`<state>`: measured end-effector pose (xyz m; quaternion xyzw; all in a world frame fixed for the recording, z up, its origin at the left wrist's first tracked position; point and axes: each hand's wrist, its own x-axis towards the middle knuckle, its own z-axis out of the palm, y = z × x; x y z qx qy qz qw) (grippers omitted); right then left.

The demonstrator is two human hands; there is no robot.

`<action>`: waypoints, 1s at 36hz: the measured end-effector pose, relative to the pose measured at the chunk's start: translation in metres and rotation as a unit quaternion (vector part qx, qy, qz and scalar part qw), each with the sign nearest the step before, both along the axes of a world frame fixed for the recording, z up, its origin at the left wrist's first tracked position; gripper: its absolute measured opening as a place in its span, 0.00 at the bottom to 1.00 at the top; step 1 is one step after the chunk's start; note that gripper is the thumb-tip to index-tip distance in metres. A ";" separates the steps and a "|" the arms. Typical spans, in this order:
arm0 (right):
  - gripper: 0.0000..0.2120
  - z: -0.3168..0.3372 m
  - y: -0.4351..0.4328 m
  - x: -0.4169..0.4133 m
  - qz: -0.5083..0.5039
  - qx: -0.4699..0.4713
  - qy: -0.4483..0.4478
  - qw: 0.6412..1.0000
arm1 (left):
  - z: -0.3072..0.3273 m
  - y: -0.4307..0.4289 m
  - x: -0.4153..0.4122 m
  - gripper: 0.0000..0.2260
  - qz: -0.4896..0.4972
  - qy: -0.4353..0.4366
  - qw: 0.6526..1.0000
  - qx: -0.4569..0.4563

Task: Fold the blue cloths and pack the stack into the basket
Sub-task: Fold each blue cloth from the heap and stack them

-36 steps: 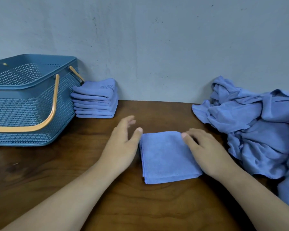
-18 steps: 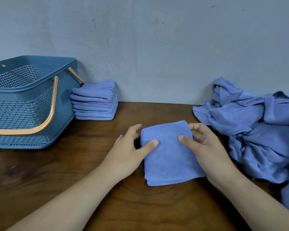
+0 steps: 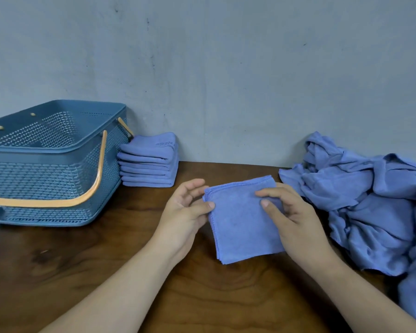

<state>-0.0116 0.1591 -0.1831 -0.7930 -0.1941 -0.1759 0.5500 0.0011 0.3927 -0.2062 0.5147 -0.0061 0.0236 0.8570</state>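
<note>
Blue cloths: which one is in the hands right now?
The single folded cloth at centre, pinched by the left hand and right hand. The folded stack beside the basket and the crumpled heap at right lie untouched.

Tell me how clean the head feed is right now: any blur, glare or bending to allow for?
Head view: soft, even light, no glare; the folded cloth shows its stitched edge sharply; the left hand looks slightly smeared; the wide lens bows the table and leans the basket.
</note>
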 end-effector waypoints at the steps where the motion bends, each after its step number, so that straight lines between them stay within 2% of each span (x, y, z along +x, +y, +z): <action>1: 0.12 0.006 0.004 0.000 0.002 -0.008 -0.003 1.000 | 0.001 0.004 0.002 0.25 0.006 -0.003 1.000 -0.016; 5: 0.12 0.033 0.021 0.003 0.019 -0.055 -0.029 0.998 | 0.011 0.026 0.011 0.26 0.015 -0.026 0.998 -0.059; 11: 0.14 0.086 0.065 0.019 0.101 -0.078 -0.093 0.987 | 0.019 0.076 0.019 0.22 0.071 -0.057 0.992 -0.082; 15: 0.15 0.121 0.100 0.039 0.145 -0.101 -0.124 0.976 | 0.015 0.094 0.024 0.15 0.146 -0.015 0.988 -0.053; 19: 0.12 0.147 0.141 0.073 0.159 -0.050 -0.139 0.976 | 0.009 0.098 0.030 0.11 0.184 0.039 0.980 -0.070; 25: 0.12 0.163 0.207 0.138 0.141 0.109 -0.069 0.982 | 0.002 0.100 0.038 0.11 0.194 0.060 0.971 -0.129; 29: 0.13 0.132 0.242 0.201 0.075 0.165 0.003 0.983 | -0.003 0.100 0.043 0.11 0.204 0.067 0.969 -0.125; 31: 0.15 0.102 0.254 0.226 0.056 0.140 0.094 0.984 | -0.005 0.101 0.045 0.10 0.205 0.065 0.969 -0.117; 34: 0.20 0.061 0.262 0.236 0.057 0.030 0.243 0.968 | -0.009 0.100 0.048 0.10 0.207 0.065 0.971 -0.104; 36: 0.21 0.051 0.263 0.236 0.047 0.000 0.263 0.964 | -0.010 0.099 0.048 0.10 0.205 0.060 0.972 -0.093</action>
